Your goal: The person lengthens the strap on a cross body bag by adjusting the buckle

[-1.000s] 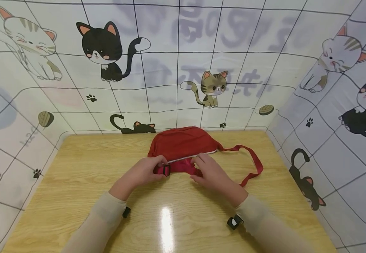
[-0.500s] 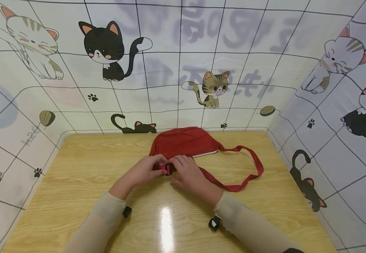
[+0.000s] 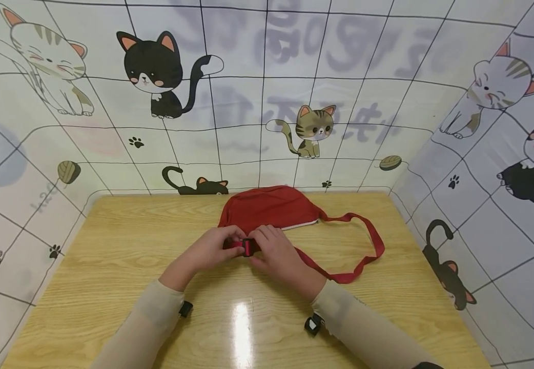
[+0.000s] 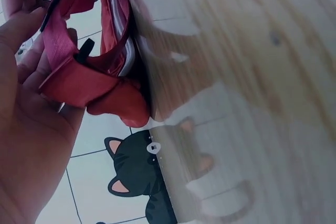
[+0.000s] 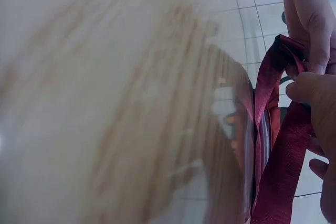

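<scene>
A red waist bag (image 3: 271,207) lies near the table's back edge, a pale zip along its front. Its red strap (image 3: 375,241) loops out on the right and comes back to the hands. In front of the bag, my left hand (image 3: 211,249) pinches the strap just left of a black buckle (image 3: 247,247). My right hand (image 3: 278,259) grips the strap on the buckle's other side, its fingers hiding part of it. The left wrist view shows the strap (image 4: 58,45) folded between thumb and fingers. In the right wrist view the strap (image 5: 286,166) hangs from the right hand (image 5: 320,103).
The wooden table (image 3: 124,230) reflects a bright light near its front. A white cloth wall (image 3: 234,102) printed with cats rises behind the table and along both sides. Black wrist cameras (image 3: 314,324) are strapped at both sleeves.
My right hand has moved left along the strap to the buckle, and more of the strap's loop now shows on the right. My left hand has barely moved.
</scene>
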`<state>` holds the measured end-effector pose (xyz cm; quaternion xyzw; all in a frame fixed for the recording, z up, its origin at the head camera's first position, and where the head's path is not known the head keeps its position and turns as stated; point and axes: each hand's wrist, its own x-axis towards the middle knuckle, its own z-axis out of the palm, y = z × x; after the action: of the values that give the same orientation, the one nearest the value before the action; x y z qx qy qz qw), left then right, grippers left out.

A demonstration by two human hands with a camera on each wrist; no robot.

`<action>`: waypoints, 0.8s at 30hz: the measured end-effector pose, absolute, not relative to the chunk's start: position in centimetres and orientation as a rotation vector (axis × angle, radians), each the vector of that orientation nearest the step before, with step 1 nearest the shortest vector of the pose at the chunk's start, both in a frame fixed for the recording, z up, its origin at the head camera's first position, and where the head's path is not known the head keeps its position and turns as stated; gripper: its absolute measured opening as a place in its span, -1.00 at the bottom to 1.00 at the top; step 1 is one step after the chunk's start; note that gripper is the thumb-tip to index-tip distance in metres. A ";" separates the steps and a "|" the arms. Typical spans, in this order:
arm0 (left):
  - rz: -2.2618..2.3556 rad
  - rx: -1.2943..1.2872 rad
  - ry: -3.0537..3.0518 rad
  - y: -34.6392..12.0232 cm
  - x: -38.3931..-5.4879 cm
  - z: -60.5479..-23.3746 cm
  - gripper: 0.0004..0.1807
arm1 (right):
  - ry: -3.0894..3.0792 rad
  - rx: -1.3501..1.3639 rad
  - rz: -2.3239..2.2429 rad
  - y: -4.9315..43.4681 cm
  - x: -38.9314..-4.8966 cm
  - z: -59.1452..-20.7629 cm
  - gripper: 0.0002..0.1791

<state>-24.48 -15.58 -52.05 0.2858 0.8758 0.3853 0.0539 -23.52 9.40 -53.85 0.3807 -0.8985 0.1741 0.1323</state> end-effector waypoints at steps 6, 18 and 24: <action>1.182 0.720 2.824 -16.7 -24.4 -51.8 -0.90 | -2.578 1.113 0.551 9.6 -23.6 -53.7 -0.43; 1.127 0.326 2.746 -19.8 -24.0 -51.8 -0.73 | -2.582 1.130 0.526 9.8 -23.5 -53.6 -0.43; 1.182 0.750 2.735 -19.8 -23.6 -51.7 -0.69 | -2.591 1.132 0.534 9.8 -23.7 -53.6 -0.43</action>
<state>-23.64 -19.75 -51.68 0.2441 0.8896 0.3844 0.0344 -23.68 9.77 -53.59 0.3901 -0.8926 0.1838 0.1319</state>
